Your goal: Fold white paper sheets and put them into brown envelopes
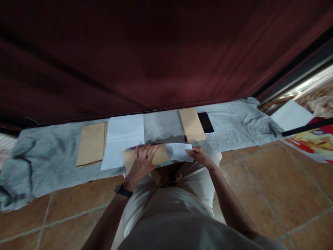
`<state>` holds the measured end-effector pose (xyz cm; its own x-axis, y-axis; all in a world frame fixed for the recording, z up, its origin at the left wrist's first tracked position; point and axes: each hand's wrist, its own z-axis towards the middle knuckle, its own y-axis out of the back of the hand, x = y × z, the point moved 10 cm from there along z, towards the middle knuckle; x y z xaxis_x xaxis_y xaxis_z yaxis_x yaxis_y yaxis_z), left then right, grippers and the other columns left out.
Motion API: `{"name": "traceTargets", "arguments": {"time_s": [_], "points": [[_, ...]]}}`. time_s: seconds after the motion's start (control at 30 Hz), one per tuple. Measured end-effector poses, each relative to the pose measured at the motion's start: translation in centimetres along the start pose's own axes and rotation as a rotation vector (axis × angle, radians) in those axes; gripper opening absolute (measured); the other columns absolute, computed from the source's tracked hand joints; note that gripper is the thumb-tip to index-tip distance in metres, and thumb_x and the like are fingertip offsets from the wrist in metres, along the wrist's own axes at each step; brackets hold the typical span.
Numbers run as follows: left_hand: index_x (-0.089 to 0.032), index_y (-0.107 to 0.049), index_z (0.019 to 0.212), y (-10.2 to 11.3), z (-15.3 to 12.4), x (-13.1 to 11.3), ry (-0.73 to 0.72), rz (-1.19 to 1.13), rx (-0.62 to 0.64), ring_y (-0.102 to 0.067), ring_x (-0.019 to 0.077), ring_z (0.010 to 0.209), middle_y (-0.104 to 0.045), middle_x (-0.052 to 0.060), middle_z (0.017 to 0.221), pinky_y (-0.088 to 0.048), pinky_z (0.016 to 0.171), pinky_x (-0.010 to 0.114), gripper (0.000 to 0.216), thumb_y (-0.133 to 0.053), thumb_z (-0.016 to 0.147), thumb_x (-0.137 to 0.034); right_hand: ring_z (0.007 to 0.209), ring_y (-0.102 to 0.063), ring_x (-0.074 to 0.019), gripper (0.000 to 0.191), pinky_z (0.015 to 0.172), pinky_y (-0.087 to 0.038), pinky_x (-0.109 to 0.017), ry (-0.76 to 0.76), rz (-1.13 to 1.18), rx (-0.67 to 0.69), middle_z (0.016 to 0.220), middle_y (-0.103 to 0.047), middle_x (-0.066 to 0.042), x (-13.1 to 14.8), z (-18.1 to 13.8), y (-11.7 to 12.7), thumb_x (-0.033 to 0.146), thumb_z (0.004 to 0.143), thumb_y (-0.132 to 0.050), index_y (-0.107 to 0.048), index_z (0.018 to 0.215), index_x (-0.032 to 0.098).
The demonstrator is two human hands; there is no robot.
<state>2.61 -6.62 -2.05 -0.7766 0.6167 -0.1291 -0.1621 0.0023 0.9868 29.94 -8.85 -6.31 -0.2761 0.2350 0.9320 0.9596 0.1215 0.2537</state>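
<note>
My left hand grips a brown envelope, its fingers lying across the upper face. At the envelope's right end, a folded white sheet of paper sticks out, its left part hidden inside or behind the brown paper. My right hand pinches the sheet's right end between thumb and fingers. Both are held at the near edge of a grey cloth. Left of my left hand lies a flat stack of white paper, with brown envelopes beside it.
Another brown envelope rests ahead of my right hand, next to a dark phone. A dark red surface rises behind the cloth. On the far right are a white sheet and a colourful printed package. Tiled floor lies below.
</note>
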Motion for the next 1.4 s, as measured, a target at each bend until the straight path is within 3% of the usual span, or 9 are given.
{"name": "traceTargets", "arguments": {"time_s": [0.4,0.67,0.83,1.13,1.4], "points": [[-0.022,-0.021,0.162,-0.4,0.6,-1.1,-0.030,0.001,0.018,-0.031,0.0393,0.150,-0.041,0.022,0.156,-0.017,0.122,0.065,0.097,-0.073,0.081,-0.035,0.054,-0.043,-0.0121,0.044,0.052,-0.033,-0.025,-0.034,0.036,-0.031,0.054,-0.050,0.004,0.1,-0.7,-1.6,0.056,0.085,-0.061,-0.061,0.061,0.020],[-0.019,-0.021,0.162,-0.3,1.4,-1.3,-0.022,-0.047,0.040,-0.037,0.0405,0.147,-0.045,0.023,0.152,-0.019,0.122,0.065,0.102,-0.076,0.078,-0.039,0.053,-0.033,-0.0099,0.046,0.051,-0.025,-0.025,-0.045,-0.003,-0.131,0.052,-0.036,0.005,-0.3,-0.5,-2.7,0.055,0.085,-0.055,-0.043,0.056,0.022],[-0.018,-0.022,0.161,-0.5,1.6,-1.1,-0.011,-0.061,0.055,-0.039,0.0407,0.145,-0.046,0.023,0.151,-0.017,0.122,0.064,0.108,-0.081,0.072,-0.038,0.056,-0.040,-0.0118,0.044,0.055,-0.029,-0.026,0.026,-0.058,-0.198,0.055,-0.043,0.003,0.8,-0.5,-3.5,0.054,0.086,-0.053,-0.049,0.058,0.020],[-0.020,-0.021,0.161,-0.1,2.3,-2.4,-0.036,-0.104,0.075,-0.037,0.0403,0.146,-0.043,0.023,0.152,-0.018,0.122,0.064,0.108,-0.080,0.071,-0.033,0.059,-0.046,-0.0131,0.037,0.057,-0.032,-0.026,0.055,-0.089,-0.143,0.059,-0.050,0.002,1.2,0.0,-6.2,0.048,0.088,-0.052,-0.054,0.064,0.020],[-0.019,-0.021,0.161,0.2,2.6,-2.2,-0.037,-0.132,0.048,-0.039,0.0398,0.145,-0.046,0.023,0.150,-0.018,0.122,0.063,0.110,-0.082,0.071,-0.036,0.080,-0.060,-0.0176,0.029,0.075,-0.047,-0.028,0.156,-0.154,-0.241,0.080,-0.064,-0.004,2.5,-0.1,-5.2,0.034,0.092,-0.054,-0.066,0.068,0.021]]}}
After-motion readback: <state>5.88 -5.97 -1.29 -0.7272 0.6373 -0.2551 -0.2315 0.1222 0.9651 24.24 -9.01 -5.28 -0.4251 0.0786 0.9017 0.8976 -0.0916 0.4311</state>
